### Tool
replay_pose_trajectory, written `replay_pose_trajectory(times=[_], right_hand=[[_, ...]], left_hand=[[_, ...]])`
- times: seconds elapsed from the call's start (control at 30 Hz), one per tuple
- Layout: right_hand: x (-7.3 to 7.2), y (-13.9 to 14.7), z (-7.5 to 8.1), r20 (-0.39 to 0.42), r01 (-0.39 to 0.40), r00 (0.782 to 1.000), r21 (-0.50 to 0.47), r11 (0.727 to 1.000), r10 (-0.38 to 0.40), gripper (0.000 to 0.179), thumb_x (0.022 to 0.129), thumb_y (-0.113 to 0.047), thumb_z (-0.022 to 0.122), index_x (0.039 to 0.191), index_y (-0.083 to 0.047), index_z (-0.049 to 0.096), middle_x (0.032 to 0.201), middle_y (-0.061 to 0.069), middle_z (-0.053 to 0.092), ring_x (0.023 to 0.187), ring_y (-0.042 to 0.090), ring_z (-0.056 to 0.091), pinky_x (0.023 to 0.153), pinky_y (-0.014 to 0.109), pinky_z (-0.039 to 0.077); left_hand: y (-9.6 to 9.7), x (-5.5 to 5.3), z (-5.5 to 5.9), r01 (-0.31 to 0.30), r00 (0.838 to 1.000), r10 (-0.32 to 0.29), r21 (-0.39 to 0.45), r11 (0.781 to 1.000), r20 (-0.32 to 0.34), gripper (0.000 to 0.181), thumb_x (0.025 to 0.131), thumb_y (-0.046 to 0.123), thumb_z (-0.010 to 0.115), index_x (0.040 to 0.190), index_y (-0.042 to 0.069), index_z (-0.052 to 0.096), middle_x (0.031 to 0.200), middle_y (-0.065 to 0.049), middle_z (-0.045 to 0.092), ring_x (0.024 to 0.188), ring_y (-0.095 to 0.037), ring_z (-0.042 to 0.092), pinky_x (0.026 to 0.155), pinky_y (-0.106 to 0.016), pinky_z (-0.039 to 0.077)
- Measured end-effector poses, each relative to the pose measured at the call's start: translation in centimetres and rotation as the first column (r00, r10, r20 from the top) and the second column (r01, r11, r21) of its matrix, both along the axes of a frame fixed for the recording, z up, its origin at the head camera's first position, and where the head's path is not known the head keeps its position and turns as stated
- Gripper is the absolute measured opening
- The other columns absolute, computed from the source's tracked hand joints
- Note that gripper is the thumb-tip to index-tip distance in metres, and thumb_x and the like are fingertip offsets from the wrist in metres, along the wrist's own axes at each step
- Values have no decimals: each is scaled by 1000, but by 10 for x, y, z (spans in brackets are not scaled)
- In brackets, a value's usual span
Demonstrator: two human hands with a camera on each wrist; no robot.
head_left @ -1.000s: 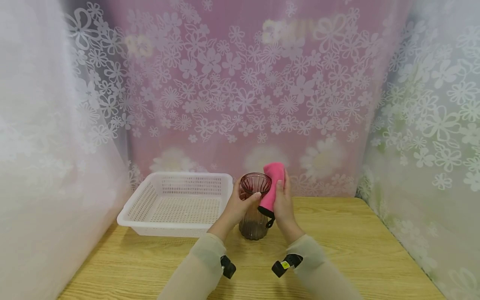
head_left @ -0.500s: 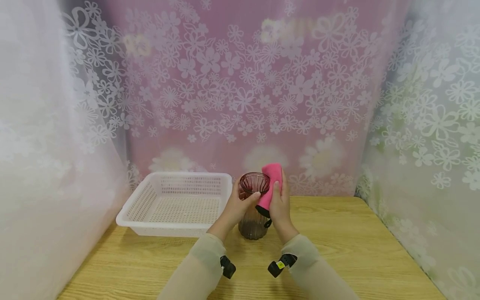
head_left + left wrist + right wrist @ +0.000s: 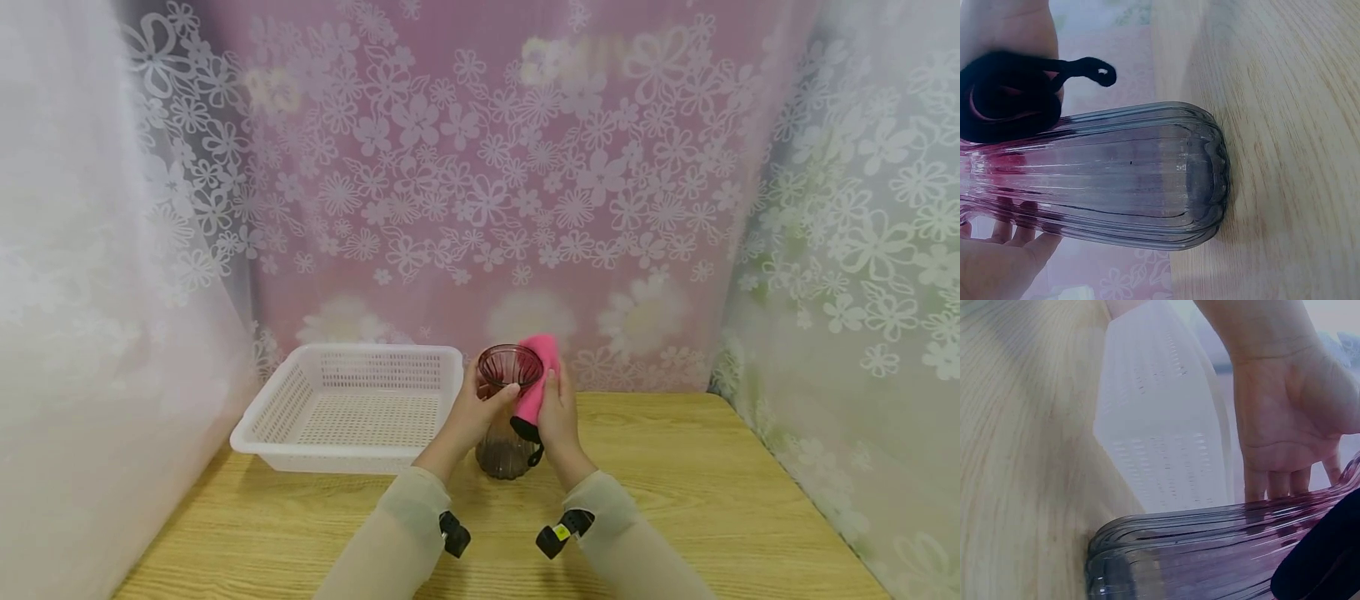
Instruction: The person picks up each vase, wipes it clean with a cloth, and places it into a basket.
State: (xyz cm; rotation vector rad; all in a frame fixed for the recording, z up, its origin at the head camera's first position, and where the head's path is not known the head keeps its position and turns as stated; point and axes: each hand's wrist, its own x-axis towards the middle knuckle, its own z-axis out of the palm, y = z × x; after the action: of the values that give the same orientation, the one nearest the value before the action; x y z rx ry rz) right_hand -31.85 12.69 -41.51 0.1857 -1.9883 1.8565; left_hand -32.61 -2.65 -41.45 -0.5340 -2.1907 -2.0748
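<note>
A ribbed glass vase (image 3: 504, 454), pink at the rim and smoky grey at the base, stands upright on the wooden table. My left hand (image 3: 472, 414) grips it below the flared rim, thumb in front and fingers round the far side, as the right wrist view also shows. In my right hand (image 3: 559, 414) is a rolled pink cloth (image 3: 532, 402) with a black end and a small black loop. The cloth lies along the vase's upper right side. From the left wrist, the cloth's black end (image 3: 1010, 94) shows as a spiral right beside the vase's ribbed wall (image 3: 1129, 175).
A white perforated plastic basket (image 3: 337, 451) sits on the table to the left, close to my left hand. The wooden tabletop (image 3: 675, 492) stretches out to the right. Floral curtains (image 3: 487, 167) surround the table at the back and both sides.
My right hand has shifted a little left, bringing the pink cloth closer in against the vase. The cloth's top end has dipped lower behind the rim. My left hand and the vase stay put.
</note>
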Motion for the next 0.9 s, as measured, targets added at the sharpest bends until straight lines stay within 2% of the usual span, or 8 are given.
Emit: replay_pose_trajectory(times=[0.2, 0.37, 0.47, 0.63, 0.7, 0.8, 0.9], right_hand=[[-6, 1, -12, 61, -2, 998, 46, 999, 0, 52, 111, -35, 30, 159, -16, 29, 150, 17, 43, 134, 32, 44, 111, 51, 32], [-9, 3, -19, 92, -12, 996, 117, 993, 1, 49, 110, -38, 31, 152, -15, 41, 132, 17, 54, 114, 31, 55, 100, 48, 42], [-10, 5, -21, 78, -25, 997, 151, 988, 13, 50, 110, -39, 32, 153, -15, 42, 129, 17, 57, 111, 28, 56, 100, 46, 42], [-13, 8, -25, 47, -58, 998, 193, 980, 50, 52, 109, -41, 32, 150, -13, 46, 119, 16, 62, 101, 20, 58, 92, 38, 46], [-15, 9, -26, 41, -78, 997, 193, 978, 72, 51, 109, -41, 32, 148, -13, 50, 113, 17, 62, 96, 22, 58, 88, 38, 47], [-15, 11, -28, 42, -87, 996, 214, 973, 80, 51, 109, -41, 33, 149, -14, 48, 125, 18, 61, 110, 26, 58, 97, 43, 46], [-14, 12, -29, 50, -85, 996, 243, 966, 75, 53, 109, -41, 34, 153, -13, 43, 144, 18, 51, 131, 31, 48, 109, 51, 37]], left_hand=[[-1, -2, 4, 32, 999, -32, 11, 999, 23, 85, 94, 25, 71, 160, 14, 18, 143, -26, 45, 127, -38, 50, 97, -49, 47], [-1, 0, 1, 19, 1000, -20, 5, 1000, 21, 86, 94, 31, 71, 160, 22, 18, 144, -22, 46, 126, -34, 51, 100, -49, 45], [-1, 1, 0, 11, 1000, -11, -4, 1000, 12, 86, 92, 38, 71, 159, 26, 19, 143, -20, 47, 125, -32, 52, 100, -48, 45], [0, 0, -2, 7, 1000, -7, 8, 1000, -8, 85, 92, 37, 72, 159, 25, 20, 142, -20, 48, 124, -33, 53, 99, -48, 46], [0, -1, -2, 7, 1000, -6, 12, 1000, -6, 84, 93, 35, 72, 159, 25, 21, 142, -19, 48, 124, -33, 53, 99, -48, 46], [0, -1, -2, 1, 1000, -1, 10, 1000, 0, 84, 93, 34, 72, 159, 25, 20, 142, -18, 48, 125, -32, 52, 100, -47, 46], [1, -1, -1, -3, 1000, 3, 8, 1000, -4, 84, 94, 34, 71, 159, 24, 20, 142, -18, 48, 124, -33, 53, 100, -47, 47]])
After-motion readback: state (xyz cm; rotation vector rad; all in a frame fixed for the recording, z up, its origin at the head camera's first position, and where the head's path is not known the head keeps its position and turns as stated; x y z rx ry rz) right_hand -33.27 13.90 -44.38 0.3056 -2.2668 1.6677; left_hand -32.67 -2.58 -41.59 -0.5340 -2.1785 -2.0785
